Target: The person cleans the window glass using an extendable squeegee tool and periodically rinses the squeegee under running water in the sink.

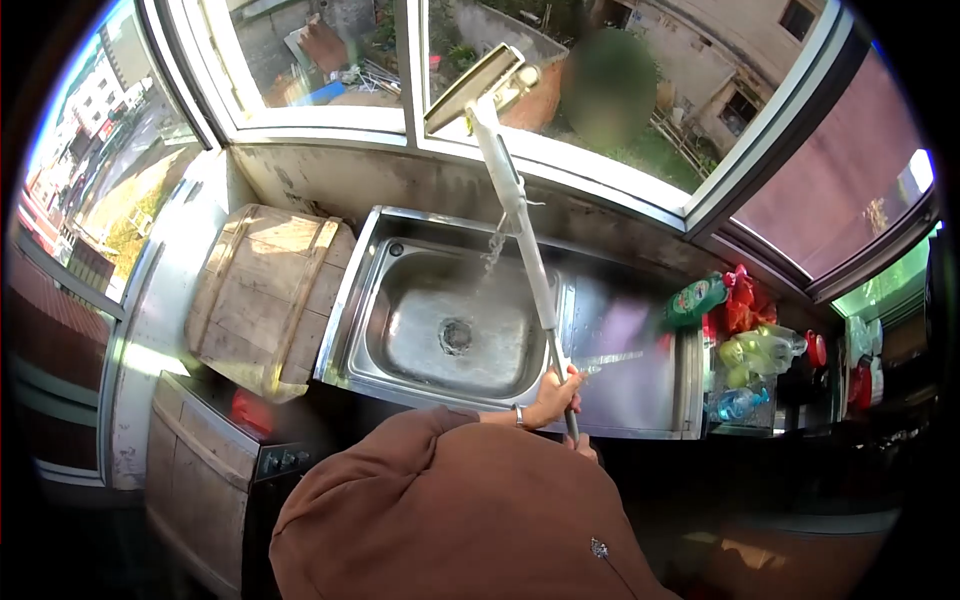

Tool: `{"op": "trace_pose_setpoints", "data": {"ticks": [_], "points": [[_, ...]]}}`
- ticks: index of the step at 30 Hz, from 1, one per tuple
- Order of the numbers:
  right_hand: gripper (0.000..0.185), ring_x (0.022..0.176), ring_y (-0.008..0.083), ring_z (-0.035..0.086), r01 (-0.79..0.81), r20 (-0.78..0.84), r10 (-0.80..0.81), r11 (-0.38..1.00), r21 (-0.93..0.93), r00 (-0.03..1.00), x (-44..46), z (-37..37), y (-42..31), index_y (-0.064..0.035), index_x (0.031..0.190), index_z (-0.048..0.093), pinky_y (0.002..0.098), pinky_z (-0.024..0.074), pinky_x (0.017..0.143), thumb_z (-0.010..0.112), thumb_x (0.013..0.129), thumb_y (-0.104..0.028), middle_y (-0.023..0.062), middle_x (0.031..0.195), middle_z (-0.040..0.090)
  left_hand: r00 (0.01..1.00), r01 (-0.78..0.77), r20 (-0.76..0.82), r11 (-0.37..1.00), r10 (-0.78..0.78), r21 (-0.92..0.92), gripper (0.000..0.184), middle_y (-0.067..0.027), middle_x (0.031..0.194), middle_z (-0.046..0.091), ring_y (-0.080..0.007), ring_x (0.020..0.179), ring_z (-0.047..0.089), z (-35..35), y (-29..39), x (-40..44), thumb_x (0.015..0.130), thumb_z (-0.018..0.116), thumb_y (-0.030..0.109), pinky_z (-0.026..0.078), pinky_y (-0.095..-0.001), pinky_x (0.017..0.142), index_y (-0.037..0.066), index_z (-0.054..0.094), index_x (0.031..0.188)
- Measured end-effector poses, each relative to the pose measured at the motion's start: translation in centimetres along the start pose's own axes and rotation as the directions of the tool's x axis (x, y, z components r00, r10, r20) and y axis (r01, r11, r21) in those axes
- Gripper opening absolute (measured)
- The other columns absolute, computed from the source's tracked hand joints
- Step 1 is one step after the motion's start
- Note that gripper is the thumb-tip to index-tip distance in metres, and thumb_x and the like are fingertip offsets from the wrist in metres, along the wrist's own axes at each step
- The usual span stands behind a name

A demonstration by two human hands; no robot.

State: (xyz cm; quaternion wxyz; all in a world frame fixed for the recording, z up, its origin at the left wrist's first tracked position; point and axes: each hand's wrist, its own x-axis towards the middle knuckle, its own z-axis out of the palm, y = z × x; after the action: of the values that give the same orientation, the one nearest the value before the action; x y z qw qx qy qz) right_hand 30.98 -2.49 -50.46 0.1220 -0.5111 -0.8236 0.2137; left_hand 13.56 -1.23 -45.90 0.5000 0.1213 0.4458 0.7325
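A long-handled squeegee [543, 285] stands tilted over the sink, its flat rectangular head [475, 92] raised in front of the window. My left hand [550, 398], with a band at the wrist, is wrapped round the lower part of the pole. Below it, my right hand [584, 449] grips the pole near its bottom end, partly hidden by my brown top. Water drips from the upper pole toward the steel sink [410, 330], whose bottom looks wet around the drain [455, 337].
Right of the basin is a steel drainboard [625, 400]. Beyond it stand a green bottle [695, 300], a red bag [748, 302] and a blue bottle [736, 404]. A wooden board [265, 295] lies at the left. Window frames [560, 150] rise close ahead.
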Motion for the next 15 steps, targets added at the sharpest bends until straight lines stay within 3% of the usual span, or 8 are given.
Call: {"op": "trace_pose_setpoints", "data": {"ticks": [2, 4, 7, 8, 12, 15], "points": [[0.027, 0.061, 0.0444, 0.059, 0.204, -0.129, -0.2, 0.979, 0.017, 0.971, 2.5, 0.0, -0.4, -0.0069, 0.084, 0.049, 0.0532, 0.0443, 0.052, 0.063, 0.089, -0.029, 0.0219, 0.064, 0.059, 0.998, -0.066, -0.016, 0.995, 0.065, -0.069, 0.022, -0.0011, 0.061, 0.047, -0.0102, 0.046, 0.049, 0.5, 2.5, 1.2, 0.095, 0.059, 0.018, 0.048, -0.0296, 0.042, 0.004, 0.042, 0.096], [0.031, 0.062, 0.0445, 0.059, 0.244, -0.136, -0.246, 0.969, -0.032, 0.96, 5.5, -1.3, -2.9, -0.0079, 0.088, 0.049, 0.0549, 0.045, 0.055, 0.058, 0.092, -0.037, 0.0212, 0.065, 0.059, 0.984, -0.175, -0.064, 0.975, 0.168, -0.134, 0.026, -0.0023, 0.061, 0.047, -0.0114, 0.043, 0.048, 1.3, 5.7, 2.5, 0.096, 0.057, 0.017, 0.048, -0.031, 0.042, 0.004, 0.036, 0.106], [0.028, 0.065, 0.0449, 0.058, 0.281, -0.125, -0.28, 0.96, -0.006, 0.952, 8.7, -4.2, -5.2, -0.0078, 0.087, 0.049, 0.054, 0.0445, 0.056, 0.058, 0.093, -0.034, 0.0209, 0.067, 0.059, 0.972, -0.23, -0.068, 0.97, 0.225, -0.083, 0.028, -0.0027, 0.062, 0.046, -0.0117, 0.043, 0.048, 2.5, 8.3, 4.3, 0.094, 0.062, 0.02, 0.049, -0.031, 0.042, 0.004, 0.04, 0.097], [0.035, 0.06, 0.0412, 0.059, 0.306, -0.139, -0.308, 0.951, -0.031, 0.941, 9.0, -5.1, -4.7, -0.0074, 0.081, 0.047, 0.049, 0.0455, 0.052, 0.058, 0.093, -0.039, 0.0176, 0.063, 0.058, 0.971, -0.236, -0.056, 0.968, 0.232, -0.087, 0.027, -0.0028, 0.062, 0.046, -0.0117, 0.043, 0.048, 3.2, 8.1, 4.8, 0.094, 0.062, 0.019, 0.049, -0.0313, 0.042, 0.004, 0.04, 0.095], [0.037, 0.06, 0.0406, 0.059, 0.224, -0.105, -0.231, 0.972, -0.075, 0.967, 8.0, -6.7, -1.8, -0.0069, 0.079, 0.046, 0.0482, 0.0461, 0.052, 0.059, 0.092, -0.039, 0.0175, 0.062, 0.058, 0.98, -0.198, 0.027, 0.98, 0.198, 0.0, 0.026, -0.0046, 0.063, 0.049, -0.0128, 0.049, 0.051, 5.5, 6.1, 4.0, 0.096, 0.059, 0.02, 0.052, -0.0333, 0.05, 0.001, 0.041, 0.097], [0.033, 0.061, 0.0436, 0.059, 0.111, -0.096, -0.104, 0.991, 0.07, 0.99, 4.4, -5.1, 2.5, -0.0057, 0.081, 0.048, 0.0515, 0.0447, 0.052, 0.059, 0.092, -0.034, 0.0205, 0.065, 0.059, 0.996, -0.034, 0.086, 0.994, 0.025, 0.106, 0.021, -0.0042, 0.063, 0.05, -0.0127, 0.048, 0.052, 6.4, 1.5, 2.7, 0.095, 0.058, 0.016, 0.051, -0.031, 0.048, 0.0, 0.044, 0.095]]}}
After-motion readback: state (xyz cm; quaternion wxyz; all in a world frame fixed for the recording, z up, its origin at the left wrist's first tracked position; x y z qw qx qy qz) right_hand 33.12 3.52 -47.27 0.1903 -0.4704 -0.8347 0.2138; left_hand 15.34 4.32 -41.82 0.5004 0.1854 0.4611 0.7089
